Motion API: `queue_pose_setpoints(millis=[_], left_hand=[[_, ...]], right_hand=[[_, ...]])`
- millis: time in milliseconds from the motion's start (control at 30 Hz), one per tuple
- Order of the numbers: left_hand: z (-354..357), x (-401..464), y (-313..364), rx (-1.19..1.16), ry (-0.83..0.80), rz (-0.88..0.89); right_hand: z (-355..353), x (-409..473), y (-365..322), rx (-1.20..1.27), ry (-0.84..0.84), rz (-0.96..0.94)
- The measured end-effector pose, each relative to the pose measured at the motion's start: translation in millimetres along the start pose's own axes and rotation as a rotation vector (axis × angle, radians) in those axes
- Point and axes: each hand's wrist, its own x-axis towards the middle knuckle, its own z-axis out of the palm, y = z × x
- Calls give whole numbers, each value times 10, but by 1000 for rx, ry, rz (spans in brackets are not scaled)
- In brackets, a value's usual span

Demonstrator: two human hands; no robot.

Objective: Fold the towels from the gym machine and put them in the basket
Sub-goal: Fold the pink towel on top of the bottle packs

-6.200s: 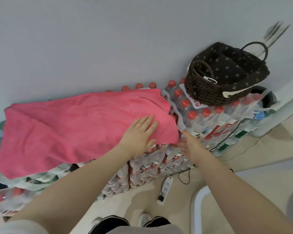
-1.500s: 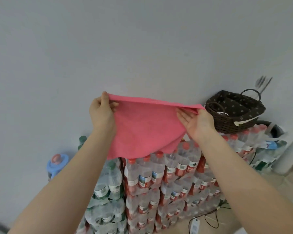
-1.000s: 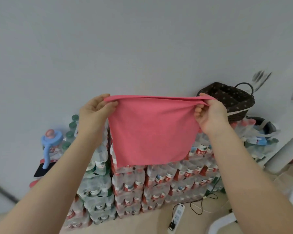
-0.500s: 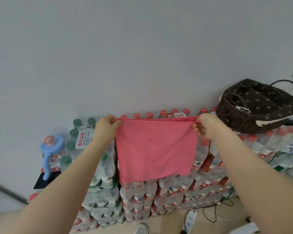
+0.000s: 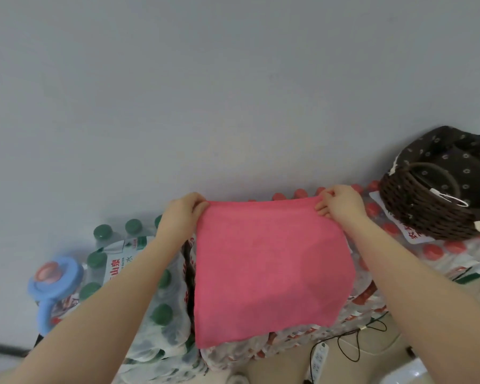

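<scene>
At the far left a blue plastic ring-shaped object (image 5: 54,275) with a round orange centre leaned beside shrink-wrapped packs of green-capped water bottles (image 5: 139,273), their film glossy and crinkled. A plain pale grey wall (image 5: 233,79) filled the upper half of the view.

Next came the person's left hand (image 5: 182,214), closed in a pinch on the upper left corner of a pink towel (image 5: 269,273). The towel looked soft and matte, with a fine fuzzy nap. It appeared already doubled over, forming a rough square that hung straight down, taut along its top edge, in front of stacked packs of red-capped water bottles (image 5: 432,250).

The right hand (image 5: 341,203) was likewise closed in a pinch on the upper right corner, fingers curled over the hem.

Far right, a dark brown woven basket (image 5: 424,214) with a dotted fabric liner and a looped handle sat on top of the red-capped bottles, well apart from the towel. Whether it held anything could not be told.

Judging by this, the folding step was under way. The next move would likely call for bringing the two held corners together, or laying the towel flat on the bottle tops to halve it again, keeping edges aligned, before carrying it right to the basket.

Below, a white power strip (image 5: 317,356) and thin black cable lay on the beige floor.
</scene>
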Motion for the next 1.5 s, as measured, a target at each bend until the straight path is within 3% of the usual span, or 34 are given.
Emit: queue_pose_setpoints(millis=[233, 333, 433, 533, 567, 633, 700, 733, 833, 967, 1033, 1100, 1200, 1333, 1433, 1500], left_hand=[[190, 348, -45, 279, 18, -102], [293, 360, -116, 337, 1, -153], [335, 284, -71, 357, 112, -195], [476, 81, 192, 330, 253, 152], [565, -22, 298, 297, 189, 302], [763, -256, 479, 250, -138, 432], [852, -477, 523, 302, -413, 280], [870, -563, 471, 375, -445, 219], [794, -743, 282, 577, -361, 183], [705, -848, 179, 582, -287, 48], [677, -899, 209, 490, -250, -24], [646, -980, 235, 228, -104, -82], [588, -1239, 291, -84, 169, -207], [581, -1741, 298, -118, 321, -352], [650, -2004, 253, -246, 314, -519], [750, -2102, 287, -367, 252, -642]], right_hand=[[241, 460, -68, -86, 130, -36], [359, 414, -73, -189, 112, -8], [432, 194, -42, -297, 59, -161], [577, -217, -24, -419, -56, -513], [650, -347, -11, -480, -158, -581], [770, -504, 100, -662, -351, -680], [731, -542, 243, -853, -442, -723], [655, -541, 305, -897, -447, -725], [330, -520, 556, -874, -389, -628], [-184, -545, 1003, -925, -242, -378], [-360, -581, 1127, -918, -181, -235], [-414, -641, 1128, -886, -118, -213], [-389, -838, 1018, -593, 41, -383], [-310, -1121, 1032, -390, 30, -462], [-324, -1142, 1160, -154, 74, -222], [-312, -1110, 1283, 4, 3, -24]])
